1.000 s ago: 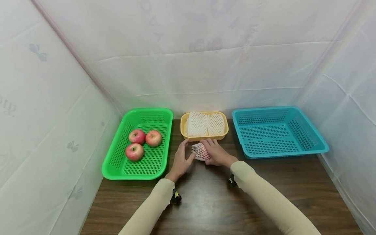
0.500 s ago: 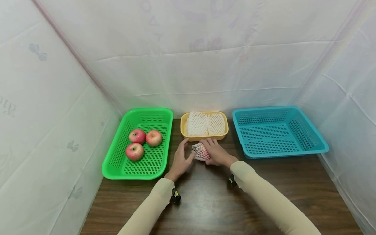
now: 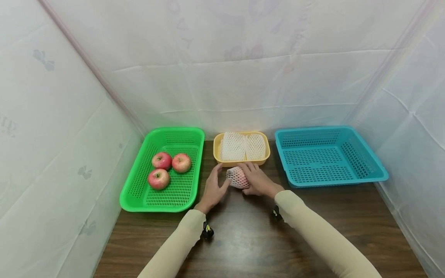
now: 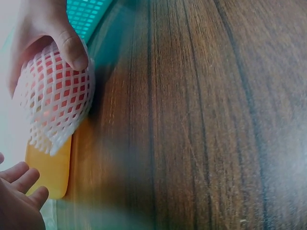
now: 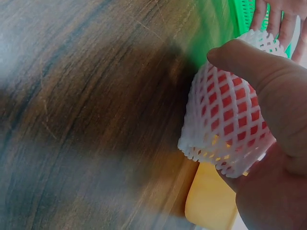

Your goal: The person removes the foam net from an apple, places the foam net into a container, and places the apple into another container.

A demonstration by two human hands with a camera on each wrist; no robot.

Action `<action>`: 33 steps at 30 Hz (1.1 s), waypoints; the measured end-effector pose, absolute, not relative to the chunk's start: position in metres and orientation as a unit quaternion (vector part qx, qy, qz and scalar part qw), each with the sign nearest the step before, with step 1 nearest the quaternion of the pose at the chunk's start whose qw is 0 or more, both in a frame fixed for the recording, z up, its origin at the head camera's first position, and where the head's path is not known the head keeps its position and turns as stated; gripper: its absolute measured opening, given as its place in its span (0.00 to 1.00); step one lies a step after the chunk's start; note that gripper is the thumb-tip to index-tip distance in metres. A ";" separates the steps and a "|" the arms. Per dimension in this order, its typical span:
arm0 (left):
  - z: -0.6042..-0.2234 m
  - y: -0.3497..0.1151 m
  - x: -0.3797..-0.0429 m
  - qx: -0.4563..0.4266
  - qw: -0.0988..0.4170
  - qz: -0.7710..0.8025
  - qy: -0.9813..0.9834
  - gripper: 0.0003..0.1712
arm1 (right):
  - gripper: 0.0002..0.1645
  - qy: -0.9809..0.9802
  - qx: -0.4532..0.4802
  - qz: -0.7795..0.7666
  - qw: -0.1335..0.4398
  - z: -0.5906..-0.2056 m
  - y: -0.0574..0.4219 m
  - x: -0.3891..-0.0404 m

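Note:
A red apple in a white foam net (image 3: pixel 238 178) is at the middle of the table, close in front of the yellow box. My right hand (image 3: pixel 257 181) grips it from the right, with the thumb over the net in the right wrist view. Red skin shows through the mesh of the foam net (image 5: pixel 230 108), and its loose ends reach past the fruit. To the left, my left hand (image 3: pixel 213 190) is held open, thumb and fingers spread. In the left wrist view the fingers of my left hand (image 4: pixel 21 191) stand apart from the net's loose end (image 4: pixel 50 139).
Three bare apples (image 3: pixel 159 179) lie in a green basket (image 3: pixel 126 199) at the left. The yellow box (image 3: pixel 226 163) behind the hands holds several white foam nets (image 3: pixel 234 146). A blue basket (image 3: pixel 338 181) stands at the right. White sheeting encloses the table's back and sides.
The netted apple has turned slightly in my right hand and shifted a little away from me. My left hand has hardly moved.

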State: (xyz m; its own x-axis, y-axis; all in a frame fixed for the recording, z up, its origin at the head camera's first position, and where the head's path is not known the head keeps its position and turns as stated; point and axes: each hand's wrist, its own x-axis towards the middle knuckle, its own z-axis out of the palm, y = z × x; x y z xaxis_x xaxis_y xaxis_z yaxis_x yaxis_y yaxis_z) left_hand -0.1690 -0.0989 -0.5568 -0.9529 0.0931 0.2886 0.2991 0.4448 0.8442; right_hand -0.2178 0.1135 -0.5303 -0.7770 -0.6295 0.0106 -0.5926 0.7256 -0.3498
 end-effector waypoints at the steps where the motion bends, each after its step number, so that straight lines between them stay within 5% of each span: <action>1: -0.557 -0.099 -0.169 -0.116 0.099 -0.514 -0.844 0.37 | 0.62 0.928 -0.328 -0.168 0.053 -0.530 0.114 -0.218; 33: -0.558 -0.097 -0.170 -0.116 0.107 -0.501 -0.851 0.33 | 0.62 0.934 -0.309 -0.179 -0.002 -0.528 0.124 -0.211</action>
